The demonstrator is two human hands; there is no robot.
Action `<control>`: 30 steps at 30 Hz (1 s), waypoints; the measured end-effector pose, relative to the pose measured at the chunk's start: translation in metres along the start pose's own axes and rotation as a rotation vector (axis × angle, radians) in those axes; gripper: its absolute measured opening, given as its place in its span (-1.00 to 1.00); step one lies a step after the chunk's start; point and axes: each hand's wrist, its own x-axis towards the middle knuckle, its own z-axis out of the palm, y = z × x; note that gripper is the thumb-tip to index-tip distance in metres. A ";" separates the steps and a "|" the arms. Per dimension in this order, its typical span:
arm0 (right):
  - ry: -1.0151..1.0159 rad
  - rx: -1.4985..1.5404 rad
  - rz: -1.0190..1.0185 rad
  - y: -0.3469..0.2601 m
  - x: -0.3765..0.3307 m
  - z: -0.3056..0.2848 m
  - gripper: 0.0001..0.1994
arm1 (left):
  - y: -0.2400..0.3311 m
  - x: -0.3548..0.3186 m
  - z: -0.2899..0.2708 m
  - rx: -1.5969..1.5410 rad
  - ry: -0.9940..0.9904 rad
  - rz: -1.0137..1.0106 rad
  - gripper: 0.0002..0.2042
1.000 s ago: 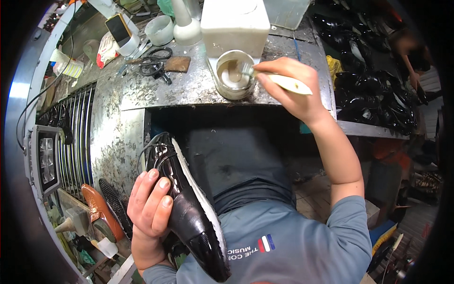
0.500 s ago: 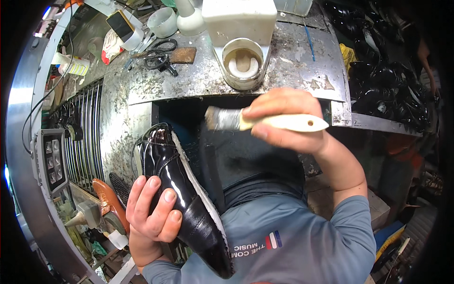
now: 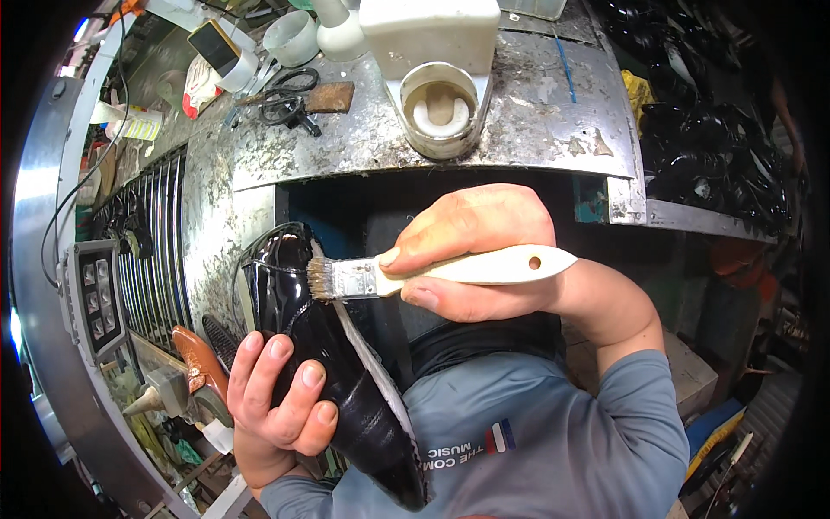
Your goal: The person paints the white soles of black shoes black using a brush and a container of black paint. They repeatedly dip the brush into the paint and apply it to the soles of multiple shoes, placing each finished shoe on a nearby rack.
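A glossy black shoe upper lies slanted in front of me, heel end far and toe toward my body. My left hand grips it from the left side, fingers curled over its surface. A rough pale strip runs along its right edge. In my right hand is a flat paintbrush with a cream handle, pinched between thumb and fingers. The bristles meet the shoe's pale right edge near the far end. The shoe's left underside is mostly hidden.
A white dispenser with a round cup of pale paste stands on the worn metal bench. Scissors and a brown block lie left of it. A brown shoe sits left; shiny black shoes fill the right.
My right hand has moved left and nearer to me, bringing the brush from above the gap onto the shoe's edge. The left hand and shoe stay nearly in place.
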 end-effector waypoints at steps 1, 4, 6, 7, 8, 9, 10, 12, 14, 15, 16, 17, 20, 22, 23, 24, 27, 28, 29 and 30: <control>-0.008 -0.001 -0.001 0.000 0.002 0.001 -0.82 | 0.002 0.000 -0.002 0.002 -0.006 -0.009 -0.64; -0.030 0.006 0.021 0.001 0.002 0.002 -0.84 | -0.002 -0.002 0.001 0.006 0.005 0.007 -0.64; -0.060 0.054 0.068 0.000 -0.003 0.001 -0.85 | -0.005 -0.004 0.005 0.010 0.022 0.021 -0.64; -0.075 0.111 0.090 -0.001 -0.005 0.001 -0.85 | -0.006 -0.006 0.006 0.012 0.032 0.023 -0.64; -0.089 0.169 0.113 -0.002 -0.009 0.002 -0.85 | -0.007 -0.007 0.007 0.014 0.041 0.026 -0.64; -0.105 0.224 0.136 -0.002 -0.011 0.003 -0.85 | -0.009 -0.007 0.008 0.020 0.050 0.024 -0.65; -0.105 0.273 0.140 -0.003 -0.014 0.005 -0.85 | -0.011 -0.006 0.010 0.025 0.060 0.023 -0.65; -0.132 0.277 0.142 -0.011 -0.013 0.002 -0.86 | -0.013 0.000 0.010 0.037 0.062 0.011 -0.65; -0.135 0.267 0.133 -0.017 -0.015 0.001 -0.87 | -0.021 -0.003 0.017 0.078 0.091 0.054 -0.65; -0.155 0.250 0.142 -0.020 -0.014 -0.001 -0.88 | -0.026 -0.004 0.021 0.099 0.105 0.075 -0.66; -0.175 0.232 0.150 -0.026 -0.011 -0.004 -0.88 | -0.030 -0.004 0.024 0.122 0.137 0.101 -0.68; -0.196 0.215 0.158 -0.029 -0.010 -0.006 -0.88 | -0.031 -0.005 0.026 0.128 0.144 0.088 -0.69; -0.177 0.215 0.115 -0.034 -0.010 -0.006 -0.87 | -0.035 -0.002 0.032 0.148 0.182 0.072 -0.71; -0.183 0.201 0.089 -0.037 -0.010 -0.006 -0.85 | -0.036 -0.001 0.035 0.161 0.194 0.041 -0.71; -0.185 0.193 0.076 -0.039 -0.010 -0.006 -0.84 | -0.037 -0.001 0.036 0.167 0.201 0.026 -0.71; -0.193 0.190 0.070 -0.042 -0.008 -0.007 -0.84 | -0.039 -0.001 0.037 0.156 0.207 0.017 -0.70; -0.206 0.191 0.063 -0.048 -0.007 -0.008 -0.84 | -0.042 -0.002 0.040 0.166 0.204 -0.034 -0.69; -0.213 0.200 0.073 -0.050 -0.006 -0.009 -0.84 | -0.045 -0.002 0.043 0.178 0.216 -0.034 -0.69; -0.221 0.208 0.083 -0.053 -0.005 -0.010 -0.84 | -0.046 -0.002 0.044 0.169 0.196 -0.049 -0.63; -0.255 0.209 0.082 -0.054 -0.003 -0.013 -0.84 | -0.046 -0.003 0.042 0.165 0.174 -0.069 -0.56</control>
